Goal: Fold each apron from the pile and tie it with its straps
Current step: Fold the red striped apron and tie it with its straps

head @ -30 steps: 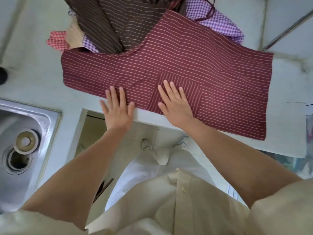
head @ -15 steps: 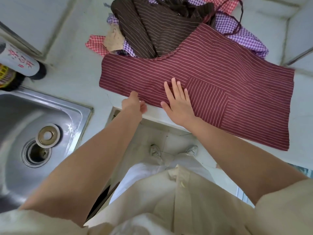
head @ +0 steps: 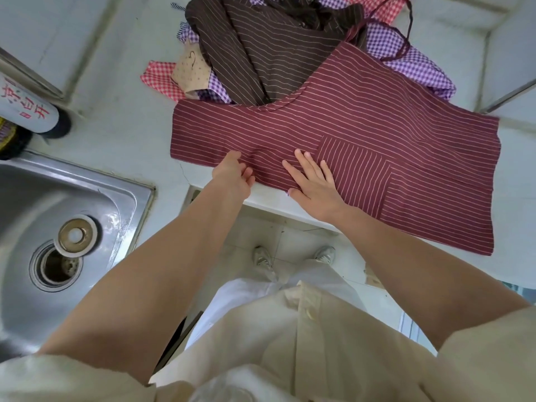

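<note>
Over on the pale counter [head: 121, 132] by the sink [head: 58, 216], maroon apron [head: 362, 134] spread flat beside the pile [head: 275, 44], left hand [head: 233, 177] now curled shut pinching its near edge instead of lying flat, right hand [head: 314, 187] open, pressing down, so probably starting the first fold.

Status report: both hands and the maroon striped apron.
Left hand pinching near hem of maroon striped apron. Right hand flat, open on it. Apron spread on counter, unfolded. Brown striped apron pile behind, clear.
</note>
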`<state>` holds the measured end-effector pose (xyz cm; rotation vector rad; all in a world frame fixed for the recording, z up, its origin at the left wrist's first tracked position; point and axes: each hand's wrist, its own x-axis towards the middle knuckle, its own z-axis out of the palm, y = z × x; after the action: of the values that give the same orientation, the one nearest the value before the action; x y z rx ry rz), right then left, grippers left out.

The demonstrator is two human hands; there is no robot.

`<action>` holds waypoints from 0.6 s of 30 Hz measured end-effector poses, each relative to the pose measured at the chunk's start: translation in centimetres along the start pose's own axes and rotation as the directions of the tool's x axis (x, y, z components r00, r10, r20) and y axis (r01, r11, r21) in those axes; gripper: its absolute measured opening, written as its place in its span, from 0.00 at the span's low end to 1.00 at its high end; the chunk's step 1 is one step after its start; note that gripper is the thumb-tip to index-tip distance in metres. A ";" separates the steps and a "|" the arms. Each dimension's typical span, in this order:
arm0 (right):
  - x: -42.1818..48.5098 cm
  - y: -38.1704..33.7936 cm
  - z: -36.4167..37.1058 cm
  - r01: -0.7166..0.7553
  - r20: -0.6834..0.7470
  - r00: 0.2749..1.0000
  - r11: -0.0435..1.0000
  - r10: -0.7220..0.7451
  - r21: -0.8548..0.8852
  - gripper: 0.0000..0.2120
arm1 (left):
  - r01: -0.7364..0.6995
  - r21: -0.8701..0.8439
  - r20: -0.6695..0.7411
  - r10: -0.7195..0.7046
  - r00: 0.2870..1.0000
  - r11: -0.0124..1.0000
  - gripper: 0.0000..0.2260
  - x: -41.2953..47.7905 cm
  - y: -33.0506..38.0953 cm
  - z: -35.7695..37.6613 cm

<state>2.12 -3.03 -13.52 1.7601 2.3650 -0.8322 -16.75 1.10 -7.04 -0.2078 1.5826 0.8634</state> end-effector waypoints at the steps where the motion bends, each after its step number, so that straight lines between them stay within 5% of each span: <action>1: 0.0 0.0 -0.1 0.004 0.002 1.000 1.000 -0.004 0.012 0.29 | -0.010 0.024 -0.018 0.011 1.000 1.000 0.04 0.3 0.0 -0.1; 6: 0.0 0.2 -0.1 0.002 0.016 1.000 0.999 -0.003 0.032 0.29 | -0.176 0.069 -0.110 0.183 0.977 0.982 0.08 1.5 0.2 -0.3; 14: -0.1 0.4 0.0 0.005 0.009 1.000 0.995 -0.006 0.100 0.30 | -0.139 -0.178 -0.032 0.135 0.990 0.974 0.10 1.5 1.1 -0.7; 18: -0.2 0.3 -0.5 -0.019 -0.028 0.999 0.959 0.028 0.282 0.34 | -0.419 -0.040 -0.048 0.417 0.908 0.907 0.03 1.5 1.4 -0.9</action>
<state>2.59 -2.90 -13.09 1.9080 2.3363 -1.1983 -18.62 2.06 -7.86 0.0877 1.6708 1.2379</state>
